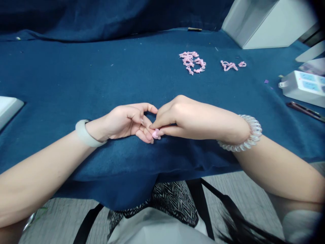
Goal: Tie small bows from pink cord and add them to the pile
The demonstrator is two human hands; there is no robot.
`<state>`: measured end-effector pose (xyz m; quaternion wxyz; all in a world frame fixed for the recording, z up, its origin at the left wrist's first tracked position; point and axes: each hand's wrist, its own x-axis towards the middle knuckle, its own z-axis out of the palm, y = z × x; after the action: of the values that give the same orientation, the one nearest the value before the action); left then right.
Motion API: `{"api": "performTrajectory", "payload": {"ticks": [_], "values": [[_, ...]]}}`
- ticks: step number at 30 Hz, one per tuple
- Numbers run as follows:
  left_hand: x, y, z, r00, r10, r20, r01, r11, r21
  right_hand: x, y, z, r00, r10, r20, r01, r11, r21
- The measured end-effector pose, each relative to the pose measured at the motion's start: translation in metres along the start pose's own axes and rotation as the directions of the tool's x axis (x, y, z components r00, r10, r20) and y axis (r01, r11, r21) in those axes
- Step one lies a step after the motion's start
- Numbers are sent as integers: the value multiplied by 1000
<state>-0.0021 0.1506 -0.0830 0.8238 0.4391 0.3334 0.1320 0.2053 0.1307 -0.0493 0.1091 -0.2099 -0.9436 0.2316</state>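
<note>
A small pink knotted cord piece point(156, 134) sits at the fingertips of both hands, low in the middle of the view. My right hand point(175, 118) comes from the right and pinches it between thumb and fingers. Palm up and fingers curled, my left hand point(134, 122) meets it from the left, with fingertips pressed against the piece. Its far side is covered by the fingers. Beyond the hands, a cluster of pink knotted pieces point(188, 62) lies on the blue cloth point(101, 74), and a smaller group point(230, 65) lies to its right.
A white box point(276, 27) stands at the back right. Nearer on the right are a white power strip point(303, 86) and a dark pen point(306, 110). A white object's corner point(10, 108) shows at the left edge. The cloth's front edge hangs over my lap.
</note>
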Motion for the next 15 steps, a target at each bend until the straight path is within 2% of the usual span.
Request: {"api": "performTrajectory", "payload": {"ticks": [3, 9, 12, 15], "values": [[1, 1, -1, 1000, -3, 4, 3, 1000, -24, 0, -1, -1, 1000, -16, 21, 17, 998, -56], [-3, 5, 0, 999, -25, 29, 27, 998, -61, -4, -1, 1, 1000, -8, -28, 4, 985, -170], [-3, 7, 1, 1000, -13, 16, 15, 995, -94, -5, 2, 2, 995, -23, -92, 5, 983, -183], [-2, 9, 2, 998, -2, -66, -8, 987, -158, -5, 6, 3, 982, -12, -186, -21, 985, -172]]}}
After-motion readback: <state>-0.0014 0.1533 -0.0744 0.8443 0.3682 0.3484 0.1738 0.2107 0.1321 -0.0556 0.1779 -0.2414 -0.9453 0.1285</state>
